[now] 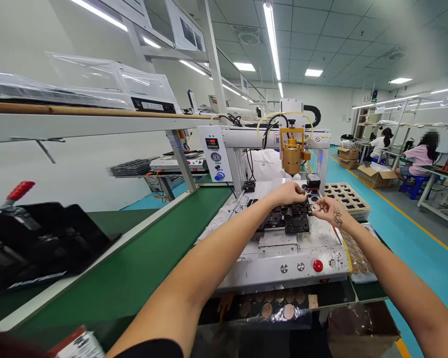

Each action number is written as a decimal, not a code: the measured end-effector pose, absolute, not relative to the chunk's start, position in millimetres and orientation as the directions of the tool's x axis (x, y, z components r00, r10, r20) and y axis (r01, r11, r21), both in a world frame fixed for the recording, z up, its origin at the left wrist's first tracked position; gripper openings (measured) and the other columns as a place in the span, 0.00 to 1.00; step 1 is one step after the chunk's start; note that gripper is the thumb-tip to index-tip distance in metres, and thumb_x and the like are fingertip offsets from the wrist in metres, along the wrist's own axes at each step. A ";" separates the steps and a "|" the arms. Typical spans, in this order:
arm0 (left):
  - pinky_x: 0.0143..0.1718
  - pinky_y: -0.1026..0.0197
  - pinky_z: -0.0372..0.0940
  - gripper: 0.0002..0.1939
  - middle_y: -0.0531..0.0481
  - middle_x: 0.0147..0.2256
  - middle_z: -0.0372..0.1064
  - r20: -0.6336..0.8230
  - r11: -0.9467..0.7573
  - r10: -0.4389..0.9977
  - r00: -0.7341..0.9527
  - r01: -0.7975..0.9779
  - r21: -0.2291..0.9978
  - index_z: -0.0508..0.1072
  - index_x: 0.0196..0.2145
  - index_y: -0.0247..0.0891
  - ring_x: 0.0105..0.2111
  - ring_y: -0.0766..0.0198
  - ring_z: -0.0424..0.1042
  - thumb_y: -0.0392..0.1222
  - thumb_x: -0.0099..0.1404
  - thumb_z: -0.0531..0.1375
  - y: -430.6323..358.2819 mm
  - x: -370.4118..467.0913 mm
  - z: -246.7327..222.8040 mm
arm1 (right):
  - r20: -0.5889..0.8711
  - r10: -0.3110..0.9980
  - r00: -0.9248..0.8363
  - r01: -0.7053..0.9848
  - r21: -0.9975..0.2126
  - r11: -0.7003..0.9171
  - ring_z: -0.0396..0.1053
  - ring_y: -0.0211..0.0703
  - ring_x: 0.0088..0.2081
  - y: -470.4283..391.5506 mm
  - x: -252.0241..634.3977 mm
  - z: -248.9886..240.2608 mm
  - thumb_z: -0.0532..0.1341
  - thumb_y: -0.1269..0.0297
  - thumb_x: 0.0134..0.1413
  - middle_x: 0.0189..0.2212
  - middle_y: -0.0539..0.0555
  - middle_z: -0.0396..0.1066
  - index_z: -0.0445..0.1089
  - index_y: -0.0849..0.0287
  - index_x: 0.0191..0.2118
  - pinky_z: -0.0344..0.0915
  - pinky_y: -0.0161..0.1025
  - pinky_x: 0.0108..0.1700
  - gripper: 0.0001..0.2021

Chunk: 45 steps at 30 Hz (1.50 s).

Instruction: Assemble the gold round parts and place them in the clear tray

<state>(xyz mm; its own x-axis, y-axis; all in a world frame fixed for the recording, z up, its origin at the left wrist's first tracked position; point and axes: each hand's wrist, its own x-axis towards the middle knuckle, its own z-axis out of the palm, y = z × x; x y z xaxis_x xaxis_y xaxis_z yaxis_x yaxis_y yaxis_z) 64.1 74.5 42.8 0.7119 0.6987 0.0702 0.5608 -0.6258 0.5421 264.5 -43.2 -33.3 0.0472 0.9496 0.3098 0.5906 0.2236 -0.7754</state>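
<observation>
My left hand (289,193) reaches over the far side of a black fixture (296,222) on the white bench-top machine (254,268). Its thumb and fingers are pinched together on something small that I cannot make out. At the fixture's right edge, my right hand (329,210) has its fingertips closed too, and what lies between them is too small to tell. Just beyond both hands hangs the machine's gold-coloured head (291,156), above the bed. The fingers partly cover the fixture.
Beside the machine on the right stands a stacked tray with cut-outs (349,196), and round brown discs (363,268) lie in front of it. A green conveyor belt (145,263) runs along the left. A red button (317,266) sits on the front panel. Two people sit far right.
</observation>
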 end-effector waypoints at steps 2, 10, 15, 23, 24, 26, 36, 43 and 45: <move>0.37 0.60 0.68 0.16 0.43 0.41 0.79 0.130 -0.600 0.713 0.689 0.503 0.622 0.78 0.43 0.31 0.36 0.60 0.75 0.47 0.63 0.65 70.0 41.9 53.9 | 0.262 0.965 -0.025 0.612 -0.759 0.222 0.62 0.40 0.32 -15.0 262.2 -35.7 0.72 0.40 0.47 0.31 0.53 0.68 0.72 0.64 0.44 0.60 0.38 0.34 0.30; 0.41 0.58 0.72 0.21 0.42 0.43 0.78 0.260 -0.547 0.761 0.594 0.372 0.750 0.75 0.47 0.34 0.40 0.59 0.77 0.49 0.62 0.68 22.4 -52.3 71.3 | 0.094 0.953 -0.290 0.702 -0.655 0.278 0.72 0.46 0.41 13.7 269.7 -24.0 0.69 0.43 0.59 0.45 0.62 0.77 0.80 0.63 0.53 0.66 0.40 0.41 0.28; 0.42 0.56 0.73 0.19 0.45 0.40 0.78 0.337 -0.592 0.744 0.576 0.335 0.733 0.75 0.47 0.37 0.38 0.60 0.76 0.50 0.62 0.67 -12.2 -93.1 61.8 | 0.091 0.943 -0.321 0.731 -0.608 0.308 0.73 0.54 0.50 12.3 270.7 -22.2 0.65 0.46 0.66 0.53 0.65 0.76 0.80 0.59 0.58 0.69 0.45 0.49 0.25; 0.44 0.53 0.75 0.16 0.46 0.41 0.78 0.357 -0.601 0.741 0.569 0.326 0.729 0.75 0.48 0.40 0.38 0.59 0.77 0.48 0.65 0.66 -51.8 -124.5 55.1 | 0.130 0.942 -0.308 0.768 -0.551 0.327 0.71 0.54 0.52 19.6 276.6 -27.4 0.65 0.49 0.66 0.55 0.65 0.74 0.80 0.59 0.59 0.68 0.48 0.54 0.24; 0.43 0.53 0.75 0.16 0.46 0.41 0.78 0.361 -0.602 0.744 0.562 0.329 0.728 0.75 0.48 0.41 0.38 0.59 0.77 0.48 0.65 0.66 -55.4 -128.7 54.4 | 0.146 0.942 -0.301 0.774 -0.540 0.331 0.70 0.55 0.52 19.4 276.1 -27.8 0.66 0.48 0.66 0.54 0.65 0.74 0.80 0.60 0.58 0.68 0.48 0.54 0.24; 0.41 0.54 0.76 0.15 0.47 0.41 0.78 0.365 -0.597 0.752 0.550 0.332 0.731 0.75 0.48 0.42 0.37 0.59 0.77 0.47 0.65 0.66 -62.0 -138.4 52.0 | 0.173 0.938 -0.301 0.782 -0.519 0.346 0.69 0.55 0.53 17.7 274.3 -29.1 0.66 0.47 0.66 0.52 0.65 0.74 0.81 0.60 0.53 0.68 0.47 0.54 0.23; 0.41 0.58 0.75 0.14 0.48 0.38 0.75 0.392 -0.589 0.760 0.519 0.293 0.754 0.75 0.47 0.39 0.36 0.60 0.74 0.46 0.65 0.64 -91.7 -128.5 34.8 | 0.305 0.928 -0.215 0.864 -0.384 0.326 0.67 0.54 0.48 17.8 265.8 -36.7 0.68 0.51 0.65 0.41 0.62 0.72 0.84 0.58 0.46 0.63 0.46 0.54 0.16; 0.39 0.60 0.71 0.14 0.50 0.37 0.74 0.285 -0.511 0.772 0.568 0.288 0.810 0.74 0.48 0.38 0.34 0.64 0.73 0.43 0.66 0.63 -134.4 -128.4 -45.9 | 0.609 0.787 0.100 0.877 -0.427 0.219 0.67 0.55 0.51 -138.6 252.7 -78.9 0.59 0.48 0.73 0.46 0.62 0.71 0.74 0.60 0.49 0.64 0.51 0.56 0.19; 0.41 0.59 0.72 0.14 0.49 0.39 0.76 0.212 -0.493 0.728 0.652 0.282 0.823 0.74 0.47 0.38 0.36 0.62 0.75 0.41 0.65 0.64 -140.3 -128.6 -82.2 | 0.661 0.727 0.186 0.876 -0.447 0.182 0.68 0.52 0.47 -179.7 250.8 -100.5 0.64 0.46 0.68 0.42 0.58 0.71 0.73 0.59 0.44 0.65 0.49 0.51 0.18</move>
